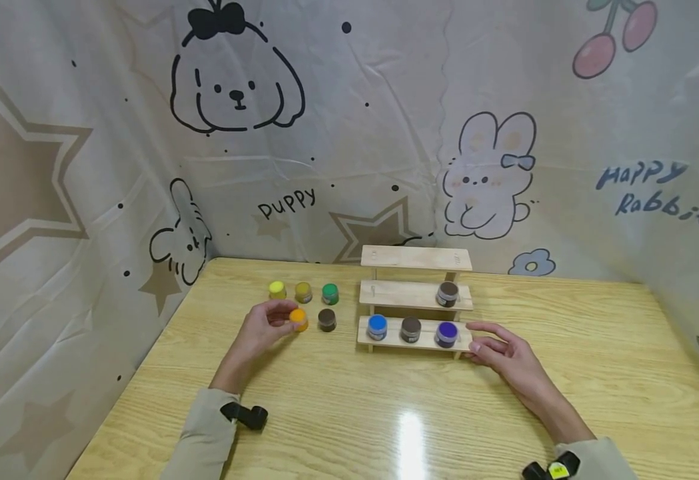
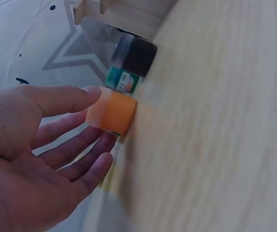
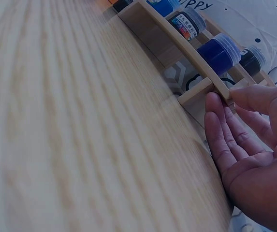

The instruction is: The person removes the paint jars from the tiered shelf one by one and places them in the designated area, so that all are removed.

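Observation:
My left hand (image 1: 267,327) holds an orange paint jar (image 1: 298,319) between thumb and fingers. In the left wrist view the thumb lies against the clear rim of the jar (image 2: 113,112), close to the tabletop. At the other side, my right hand (image 1: 508,357) grips the right end of the bottom step of a three-tier wooden shelf (image 1: 397,341). The right wrist view has the thumb on the step's edge and the fingers beneath it. On that step stand a blue jar (image 1: 377,327), a dark brown jar (image 1: 410,329) and a purple jar (image 1: 447,335).
Another dark jar (image 1: 448,294) sits on the middle step. Left of the shelf, a yellow jar (image 1: 277,291), an ochre jar (image 1: 304,292) and a green jar (image 1: 330,294) form a row, with a dark jar (image 1: 327,320) in front. A printed curtain (image 1: 349,133) hangs behind the table (image 1: 325,413).

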Demonstrator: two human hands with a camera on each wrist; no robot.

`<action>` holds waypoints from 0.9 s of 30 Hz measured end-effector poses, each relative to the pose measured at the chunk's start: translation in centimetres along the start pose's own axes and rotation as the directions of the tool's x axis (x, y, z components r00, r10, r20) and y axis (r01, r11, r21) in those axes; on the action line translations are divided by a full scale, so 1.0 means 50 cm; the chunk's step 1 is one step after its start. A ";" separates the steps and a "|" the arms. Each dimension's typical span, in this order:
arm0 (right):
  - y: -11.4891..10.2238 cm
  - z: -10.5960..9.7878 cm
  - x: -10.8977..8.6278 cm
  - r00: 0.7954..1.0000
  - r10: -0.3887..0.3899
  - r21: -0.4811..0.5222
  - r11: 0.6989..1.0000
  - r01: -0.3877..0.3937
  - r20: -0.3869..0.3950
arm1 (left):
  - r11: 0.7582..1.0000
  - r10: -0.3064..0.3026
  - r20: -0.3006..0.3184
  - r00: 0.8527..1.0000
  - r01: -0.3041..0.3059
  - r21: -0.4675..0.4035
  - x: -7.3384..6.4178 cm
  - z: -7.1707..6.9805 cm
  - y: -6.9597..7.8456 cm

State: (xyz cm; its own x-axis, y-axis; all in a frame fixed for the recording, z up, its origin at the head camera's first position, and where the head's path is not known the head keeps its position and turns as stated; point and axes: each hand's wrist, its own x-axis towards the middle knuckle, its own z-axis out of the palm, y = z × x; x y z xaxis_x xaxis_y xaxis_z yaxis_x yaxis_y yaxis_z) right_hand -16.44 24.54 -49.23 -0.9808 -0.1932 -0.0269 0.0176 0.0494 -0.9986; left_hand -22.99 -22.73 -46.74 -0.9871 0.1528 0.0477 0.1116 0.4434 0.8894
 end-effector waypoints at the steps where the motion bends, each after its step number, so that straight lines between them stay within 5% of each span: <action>1: 0.000 0.000 0.000 1.000 0.001 0.000 1.000 -0.001 0.000 | 1.000 0.006 -0.004 1.000 -0.006 0.006 -0.001 -0.001 0.003; 14: -0.001 0.001 -0.002 1.000 -0.006 0.010 1.000 0.006 0.001 | 0.981 0.194 -0.105 0.975 -0.196 -0.012 -0.012 0.009 0.080; 27: 0.000 0.001 0.000 1.000 0.001 0.008 1.000 -0.001 -0.003 | 0.949 0.290 -0.126 0.949 -0.302 -0.089 -0.024 0.041 0.148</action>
State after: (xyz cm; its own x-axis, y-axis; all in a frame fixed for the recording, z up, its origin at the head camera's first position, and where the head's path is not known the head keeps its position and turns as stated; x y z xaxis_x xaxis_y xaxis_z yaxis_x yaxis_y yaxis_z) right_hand -16.43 24.47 -49.21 -0.9814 -0.1899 -0.0273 0.0198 0.0413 -0.9989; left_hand -20.76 -17.81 -41.14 -0.9187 0.1620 0.3603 0.3936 0.2958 0.8704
